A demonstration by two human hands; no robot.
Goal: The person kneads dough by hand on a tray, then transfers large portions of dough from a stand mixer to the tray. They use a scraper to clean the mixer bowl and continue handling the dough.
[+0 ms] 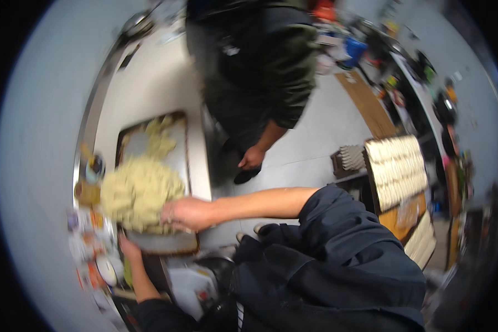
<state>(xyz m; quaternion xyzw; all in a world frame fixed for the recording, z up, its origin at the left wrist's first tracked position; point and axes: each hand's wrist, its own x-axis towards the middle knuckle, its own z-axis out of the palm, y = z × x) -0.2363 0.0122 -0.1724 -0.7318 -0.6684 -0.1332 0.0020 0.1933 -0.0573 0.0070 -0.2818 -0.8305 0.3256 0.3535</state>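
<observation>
A large, lumpy mound of pale yellow-green dough or paste (139,191) covers much of a dark-rimmed metal baking tray (162,244). My right hand (189,213) reaches across from the right and touches the mound's near right side. Its fingertips are blurred and partly hidden against the paste. At the tray's near left corner is my left hand (129,249), with its fingers against or just beside the rim; blur hides its exact grip. A thinner smear of the same paste (162,139) lies towards the tray's far end.
Another person (249,62) in dark clothes stands across from me, one hand (253,157) hanging by the light worktop (149,91). Jars (87,193) and packages (87,245) line the wall. To the right, a tray of pale strips (398,170) rests above the floor.
</observation>
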